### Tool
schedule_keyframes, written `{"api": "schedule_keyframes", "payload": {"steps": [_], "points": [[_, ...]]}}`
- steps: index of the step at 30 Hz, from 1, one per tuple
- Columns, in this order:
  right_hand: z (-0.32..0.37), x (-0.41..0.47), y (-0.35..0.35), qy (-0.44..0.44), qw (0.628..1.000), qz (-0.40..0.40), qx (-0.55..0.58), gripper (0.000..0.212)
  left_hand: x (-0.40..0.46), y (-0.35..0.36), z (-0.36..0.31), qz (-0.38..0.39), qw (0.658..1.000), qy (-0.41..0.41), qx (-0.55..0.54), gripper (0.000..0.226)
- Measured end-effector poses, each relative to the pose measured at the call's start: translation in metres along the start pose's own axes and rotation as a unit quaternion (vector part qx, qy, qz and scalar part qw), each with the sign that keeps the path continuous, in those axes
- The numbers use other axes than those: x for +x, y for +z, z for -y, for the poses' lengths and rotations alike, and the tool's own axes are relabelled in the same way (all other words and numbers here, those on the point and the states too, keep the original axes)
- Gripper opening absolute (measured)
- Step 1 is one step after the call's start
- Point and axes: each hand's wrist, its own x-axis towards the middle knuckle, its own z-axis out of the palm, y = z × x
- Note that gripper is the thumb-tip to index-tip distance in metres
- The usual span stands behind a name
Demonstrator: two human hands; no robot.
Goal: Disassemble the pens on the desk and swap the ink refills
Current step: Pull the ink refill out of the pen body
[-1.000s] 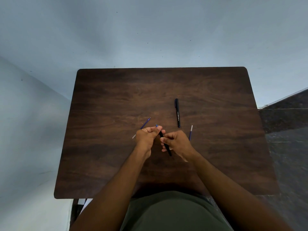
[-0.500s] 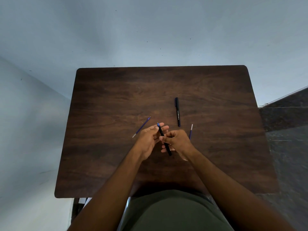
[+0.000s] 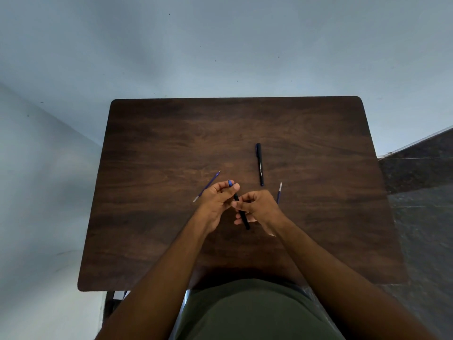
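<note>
Both hands meet over the near middle of the desk [image 3: 152, 217], working on one black pen [image 3: 241, 212]. The right hand [image 3: 257, 207] has its fingers curled round the pen's barrel, thumb laid across the top, and the barrel's dark lower end sticks out below the hand toward the person. The left hand [image 3: 217, 200] pinches the pen's upper end between thumb and fingertips; a small blue tip [image 3: 230, 183] shows just above the thumb. The pen slants from that blue end, up and to the left, down to the right hand, and is held off the desk.

Just left of the left hand a thin blue refill [image 3: 207, 186] lies on the desk, slanted, its pale end nearest the person and its point aimed away. Just right of the right hand a second refill [image 3: 279, 192] lies nearly straight, its lower part hidden behind the hand. Beyond the right hand, well apart from both hands, a second black pen [image 3: 259, 164] lies on the desk pointing away, with small white print along its barrel, too small to read. Both forearms reach in from the near edge of the desk.
</note>
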Motion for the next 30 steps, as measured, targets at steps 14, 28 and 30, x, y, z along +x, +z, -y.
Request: {"api": "schedule_keyframes", "payload": {"steps": [14,28,30], "points": [[-0.003,0.0,0.001,-0.002,1.0,-0.007,0.0,0.02,0.005,-0.009,0.005,0.012,1.0,-0.004,0.013,0.015],[-0.008,0.004,0.0,0.001,1.0,-0.031,-0.006,0.015,-0.001,-0.014,0.003,0.089,0.992,0.014,0.084,0.031],[-0.008,0.004,0.0,0.005,1.0,-0.027,0.0,0.015,0.001,-0.014,0.004,0.065,0.994,0.027,0.089,0.027]]}}
